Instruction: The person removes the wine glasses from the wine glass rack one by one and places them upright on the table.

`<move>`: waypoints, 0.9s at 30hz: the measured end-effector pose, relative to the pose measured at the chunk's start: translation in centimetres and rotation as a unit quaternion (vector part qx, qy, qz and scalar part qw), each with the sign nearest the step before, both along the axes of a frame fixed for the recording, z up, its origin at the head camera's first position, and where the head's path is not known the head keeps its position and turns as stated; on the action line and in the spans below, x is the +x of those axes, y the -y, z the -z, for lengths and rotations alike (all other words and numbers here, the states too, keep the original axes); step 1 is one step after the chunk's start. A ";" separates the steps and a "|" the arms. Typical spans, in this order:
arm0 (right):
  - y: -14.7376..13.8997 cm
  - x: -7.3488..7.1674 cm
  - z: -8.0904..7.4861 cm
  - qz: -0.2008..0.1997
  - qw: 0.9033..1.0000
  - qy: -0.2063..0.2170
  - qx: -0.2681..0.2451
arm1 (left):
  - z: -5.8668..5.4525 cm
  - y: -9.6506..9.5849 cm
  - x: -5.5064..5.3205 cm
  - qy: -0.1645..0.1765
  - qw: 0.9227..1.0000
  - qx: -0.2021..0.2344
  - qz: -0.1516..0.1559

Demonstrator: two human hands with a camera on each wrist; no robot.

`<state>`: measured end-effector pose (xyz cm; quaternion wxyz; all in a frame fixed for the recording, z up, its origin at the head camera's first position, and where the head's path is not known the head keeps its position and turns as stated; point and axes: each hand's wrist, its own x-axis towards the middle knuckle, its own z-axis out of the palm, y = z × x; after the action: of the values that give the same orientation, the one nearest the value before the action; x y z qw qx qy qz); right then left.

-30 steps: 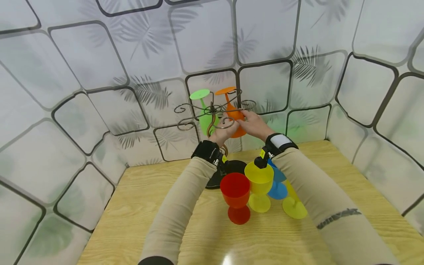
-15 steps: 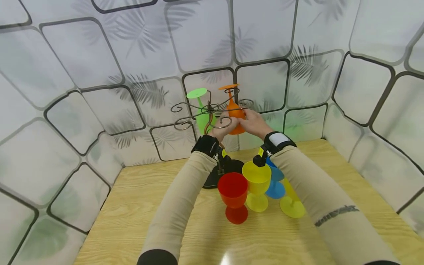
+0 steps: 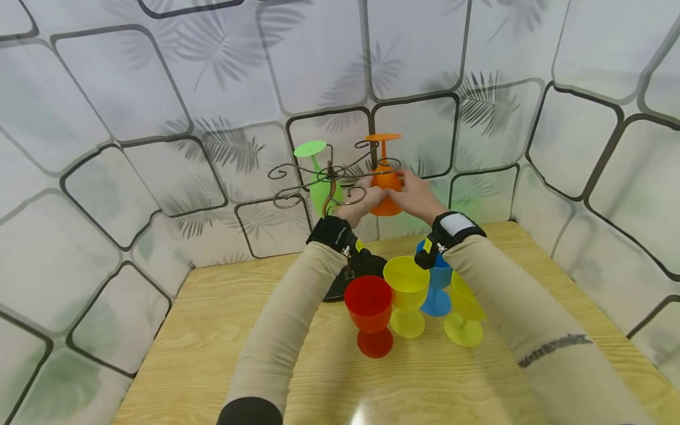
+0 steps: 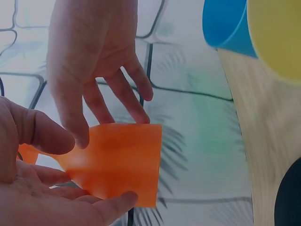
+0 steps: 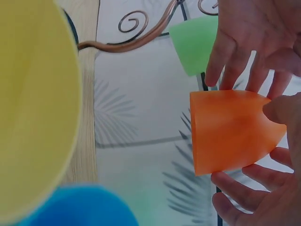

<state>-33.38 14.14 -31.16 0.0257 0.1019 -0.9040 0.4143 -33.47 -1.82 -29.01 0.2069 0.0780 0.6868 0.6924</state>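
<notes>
An upside-down orange goblet point(image 3: 386, 183) is between my two hands, its stem at a curled arm of the wire rack point(image 3: 330, 172) and its foot above it. My left hand point(image 3: 363, 203) holds the bowl from the left, thumb by the narrow end. From the other side, my right hand point(image 3: 419, 195) holds it with fingers spread along the wall. In the right wrist view the orange bowl point(image 5: 230, 132) shows between both hands' fingertips. A green goblet point(image 3: 319, 198) hangs inverted on the rack's far side, partly behind the wires.
On the wooden table point(image 3: 212, 330) stand a red goblet point(image 3: 368, 307), a yellow goblet point(image 3: 406, 283), a blue goblet point(image 3: 438, 280) and a second yellow goblet point(image 3: 464, 333), partly behind my right sleeve. The rack's black base point(image 3: 374, 267) sits behind them. A patterned wall covering point(image 3: 244, 77) rises close behind.
The orange goblet has moved right relative to the rack, from tilted to upright, with both hands moving along. The view has shifted slightly. The other goblets have stayed in place.
</notes>
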 end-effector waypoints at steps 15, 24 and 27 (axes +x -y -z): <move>-3.4 2.9 -0.1 0.013 0.997 -0.058 0.039 | -0.4 -1.4 3.3 -0.097 0.975 -0.192 0.052; -4.7 5.1 -0.5 0.013 0.997 -0.064 0.031 | 0.2 0.0 6.0 -0.228 0.956 -0.173 0.065; -5.2 6.2 -0.8 0.007 0.997 -0.069 0.027 | 0.5 0.1 6.4 -0.280 0.941 -0.182 0.060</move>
<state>-27.20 19.30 -30.41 0.0875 0.1248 -0.9118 0.3813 -27.03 -1.96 -29.52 0.0581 0.2705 0.8256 0.4919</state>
